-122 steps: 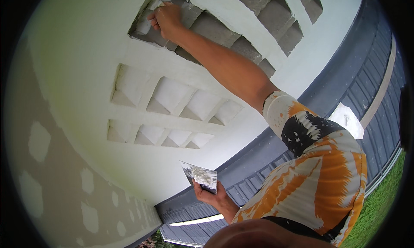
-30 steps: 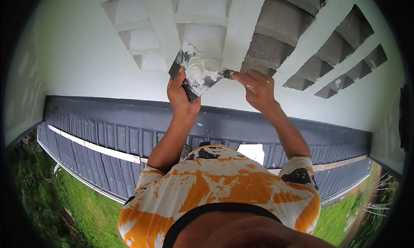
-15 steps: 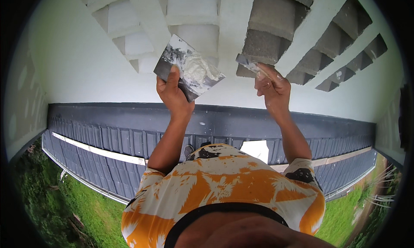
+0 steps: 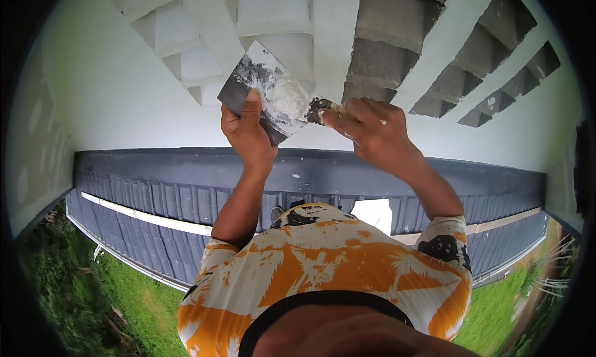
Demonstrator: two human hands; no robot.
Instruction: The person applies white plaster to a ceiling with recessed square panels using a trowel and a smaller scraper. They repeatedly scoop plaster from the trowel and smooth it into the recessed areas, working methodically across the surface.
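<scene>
At upper centre, a flat plate (image 4: pixel 236 90) bearing white paste (image 4: pixel 288 98) is grasped by the left hand (image 4: pixel 248 129), partly hidden beneath; a putty knife (image 4: pixel 316 109), partly concealed, is gripped by the right hand (image 4: pixel 379 132).

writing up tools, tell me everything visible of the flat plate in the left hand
The plate is thin, squarish, dark grey, apparently metal, smeared white. The left hand grips it slantwise before the wall, thumb on its face. White paste is heaped on its right part; a scraper seems to touch that side.
</scene>
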